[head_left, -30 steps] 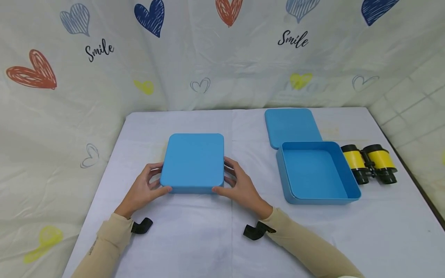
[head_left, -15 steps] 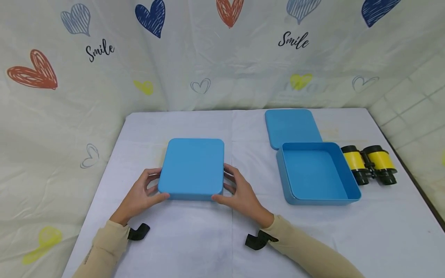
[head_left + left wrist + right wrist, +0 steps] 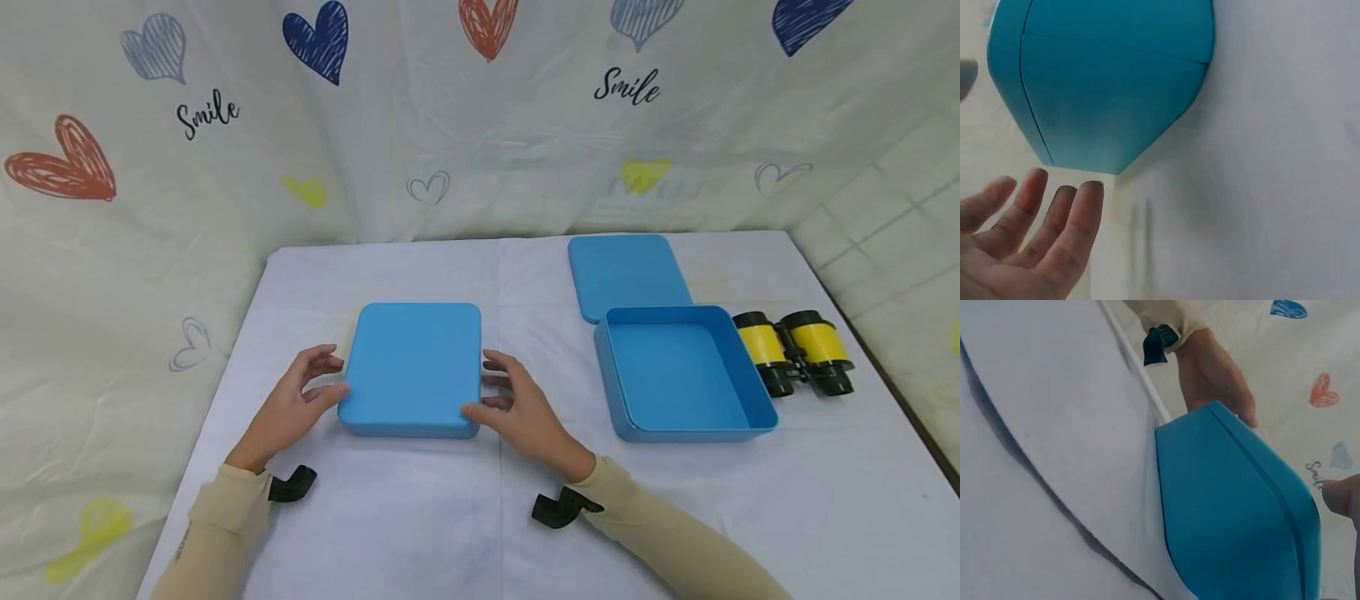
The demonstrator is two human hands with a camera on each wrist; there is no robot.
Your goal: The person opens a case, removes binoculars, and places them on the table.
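Observation:
A blue box with its lid on (image 3: 411, 367) lies flat on the table, left of the middle. My left hand (image 3: 288, 408) is beside its left side, fingers relaxed and spread; in the left wrist view the fingers (image 3: 1079, 225) stand apart from the box wall (image 3: 1104, 106). On the other side, my right hand (image 3: 525, 412) has loosely bent fingers beside the wall and its thumb close to the near right corner. The thumb (image 3: 1342, 495) shows beside the lid edge in the right wrist view, where most of that hand is out of frame.
To the right stands an uncovered blue box (image 3: 682, 367) with nothing in it. A loose blue lid (image 3: 628, 273) lies behind it. Yellow and black binoculars (image 3: 797, 353) are at its right. A white cloth (image 3: 420, 517) covers the table; a heart-printed curtain (image 3: 525, 125) hangs behind.
The lidded box has slid a little toward me, mostly earlier. Since then both hands have loosened from its sides, the left one drawing away to the left.

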